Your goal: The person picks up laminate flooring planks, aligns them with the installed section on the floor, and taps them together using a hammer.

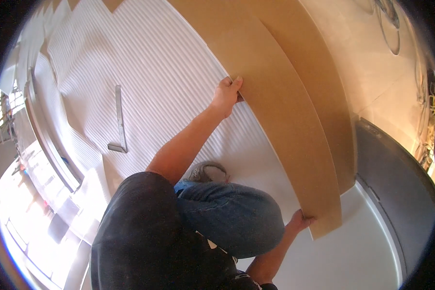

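A long, flat brown board (275, 92) runs from the top of the view down to the lower right. My left hand (228, 95) grips its left edge about midway, thumb on the upper face and fingers underneath. Close to the board's near end, my right hand (300, 222) is closed on the same edge. A second brown board (331, 111) lies beyond the first, partly covered by it. White ribbed sheeting (169, 63) spreads beneath and to the left of my left arm. On that sheeting rests a metal try square (120, 118), away from both hands.
My bent knee (232, 217) in jeans and a grey shoe (205, 171) are beside the board. A dark grey panel (396, 159) stands at the right, next to a beige wall (372, 63). Sheeting bunches up near a pale rail (48, 130) at the left.
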{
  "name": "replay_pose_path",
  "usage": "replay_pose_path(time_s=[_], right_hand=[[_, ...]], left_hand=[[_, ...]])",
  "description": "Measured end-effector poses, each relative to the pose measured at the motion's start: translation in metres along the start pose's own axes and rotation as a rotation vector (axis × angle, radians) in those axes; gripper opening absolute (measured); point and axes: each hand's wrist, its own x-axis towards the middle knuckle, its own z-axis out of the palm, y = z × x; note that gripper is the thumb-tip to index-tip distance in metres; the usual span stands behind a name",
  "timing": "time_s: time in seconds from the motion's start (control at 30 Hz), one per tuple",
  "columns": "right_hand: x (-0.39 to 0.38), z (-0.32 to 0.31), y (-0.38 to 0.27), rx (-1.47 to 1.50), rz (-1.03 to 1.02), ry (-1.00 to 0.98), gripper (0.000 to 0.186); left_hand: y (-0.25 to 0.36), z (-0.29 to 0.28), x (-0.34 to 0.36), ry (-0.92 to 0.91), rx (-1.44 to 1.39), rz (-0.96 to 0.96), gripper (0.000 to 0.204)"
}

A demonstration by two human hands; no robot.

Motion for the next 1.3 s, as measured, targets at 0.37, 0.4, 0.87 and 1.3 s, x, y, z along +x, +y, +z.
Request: replay_pose_path(time_s=[0.37, 0.4, 0.87, 1.3], right_hand=[[0.039, -0.035, 0.016, -0.970, -0.412, -0.294, 0.054], [0.042, -0.039, 0.016, -1.263, -0.558, -0.360, 0.054], [-0.012, 0.006, 0.033, -0.209, -0.122, -0.001, 0.047], [-0.067, 0.048, 0.003, -0.258, -0.265, -0.083, 0.044]], left_hand=[[0.011, 0.002, 0.006, 0.065, 0.325, -0.023, 0.044], [0.010, 0.004, 0.004, 0.063, 0.328, -0.022, 0.044], [0.040, -0.012, -0.005, 0.047, 0.604, -0.067, 0.050], [0.038, -0.003, -0.012, 0.005, 0.699, 0.089, 0.059]])
